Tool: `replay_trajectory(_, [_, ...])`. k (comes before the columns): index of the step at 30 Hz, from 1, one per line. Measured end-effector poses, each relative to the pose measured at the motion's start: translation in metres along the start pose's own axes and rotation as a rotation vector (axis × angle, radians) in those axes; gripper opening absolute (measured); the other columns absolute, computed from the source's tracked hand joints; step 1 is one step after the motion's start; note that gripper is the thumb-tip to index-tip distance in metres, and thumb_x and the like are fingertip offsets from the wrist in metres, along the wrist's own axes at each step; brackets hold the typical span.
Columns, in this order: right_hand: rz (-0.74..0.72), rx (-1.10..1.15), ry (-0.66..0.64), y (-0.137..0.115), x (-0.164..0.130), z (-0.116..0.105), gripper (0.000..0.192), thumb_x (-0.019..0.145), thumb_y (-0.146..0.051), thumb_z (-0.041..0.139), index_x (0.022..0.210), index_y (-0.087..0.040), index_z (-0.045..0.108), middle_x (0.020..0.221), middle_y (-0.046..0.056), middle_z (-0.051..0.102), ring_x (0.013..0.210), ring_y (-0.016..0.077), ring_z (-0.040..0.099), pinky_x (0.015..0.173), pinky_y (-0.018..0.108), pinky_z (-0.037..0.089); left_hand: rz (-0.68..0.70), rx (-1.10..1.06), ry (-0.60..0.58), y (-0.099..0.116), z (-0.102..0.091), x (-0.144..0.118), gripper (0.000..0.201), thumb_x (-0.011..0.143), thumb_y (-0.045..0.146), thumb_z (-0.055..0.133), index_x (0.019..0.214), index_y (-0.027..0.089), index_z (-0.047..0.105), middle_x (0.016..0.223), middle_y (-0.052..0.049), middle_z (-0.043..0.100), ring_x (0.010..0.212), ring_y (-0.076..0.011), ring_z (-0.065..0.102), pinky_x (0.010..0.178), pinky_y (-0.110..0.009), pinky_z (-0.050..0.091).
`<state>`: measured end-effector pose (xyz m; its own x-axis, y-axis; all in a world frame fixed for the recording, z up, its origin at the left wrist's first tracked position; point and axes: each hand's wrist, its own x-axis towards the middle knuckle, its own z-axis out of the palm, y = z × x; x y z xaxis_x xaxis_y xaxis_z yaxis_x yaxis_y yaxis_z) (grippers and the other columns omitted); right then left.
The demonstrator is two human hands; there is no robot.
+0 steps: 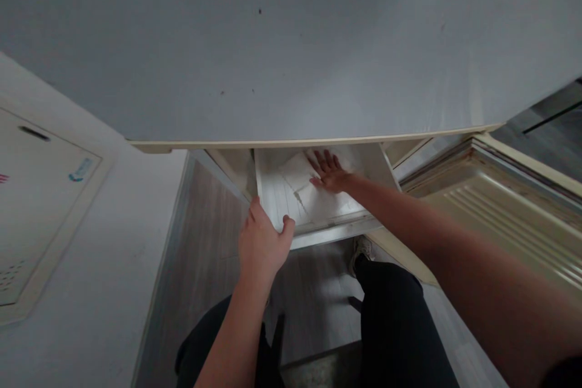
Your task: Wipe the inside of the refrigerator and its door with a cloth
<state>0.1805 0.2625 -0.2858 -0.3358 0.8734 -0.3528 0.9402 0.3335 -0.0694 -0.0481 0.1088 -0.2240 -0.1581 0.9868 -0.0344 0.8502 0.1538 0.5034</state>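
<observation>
Below the wide grey top (291,42) that fills most of my view, a white drawer (273,194) stands pulled out toward me, its long axis running from the front edge back under the top. To the right an open cream door (500,206) with ribbed inner panels leans outward; to the left a pale wall panel (40,194) slants away. Grey wood-look floor (204,224) lies beneath, with my dark-trousered legs (400,315) standing on it.

Inside the drawer lies a white cloth or paper sheet (295,185), creased, covering the middle of the drawer bottom. It sits straight ahead of both hands and is nearer the right one.

My right hand (330,173) reaches in from the right, forearm stretched long, palm flat and fingers spread on the sheet; it presses rather than grips, holding nothing. My left hand (264,242) is closed over the drawer's front left corner, thumb on the inside, fingers wrapped over the rim.
</observation>
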Motion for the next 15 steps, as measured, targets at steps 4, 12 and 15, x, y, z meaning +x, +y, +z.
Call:
replay_trajectory(4, [-0.024, 0.058, 0.066, -0.055, 0.037, -0.004, 0.077, 0.105, -0.052, 0.034, 0.168, -0.020, 0.005, 0.173, 0.012, -0.010, 0.158, 0.0426, -0.011, 0.126, 0.065, 0.001, -0.007, -0.007, -0.006, 0.000, 0.000, 0.000, 0.074, 0.089, 0.043, 0.053, 0.149, 0.005, 0.035, 0.133, -0.027, 0.064, 0.121, -0.0403, 0.066, 0.099, -0.051, 0.054])
replay_trajectory(12, [-0.286, -0.148, -0.223, -0.126, 0.018, 0.005, 0.068, 0.101, -0.053, 0.041, 0.153, -0.009, 0.051, 0.166, 0.018, 0.032, 0.160, 0.0383, -0.001, 0.126, 0.067, -0.006, 0.014, -0.023, -0.010, 0.001, -0.003, 0.000, 0.072, 0.088, 0.040, 0.055, 0.148, 0.006, 0.036, 0.134, -0.027, 0.064, 0.124, -0.0379, 0.065, 0.099, -0.050, 0.055])
replay_trajectory(15, [-0.378, -0.197, -0.197, -0.122, -0.006, 0.016, 0.064, 0.094, -0.050, 0.057, 0.147, -0.014, 0.059, 0.167, 0.013, 0.033, 0.160, 0.0352, -0.010, 0.128, 0.064, -0.004, -0.002, -0.017, -0.018, 0.001, -0.003, 0.001, 0.072, 0.087, 0.040, 0.055, 0.148, 0.006, 0.036, 0.134, -0.027, 0.063, 0.123, -0.0396, 0.065, 0.099, -0.051, 0.054])
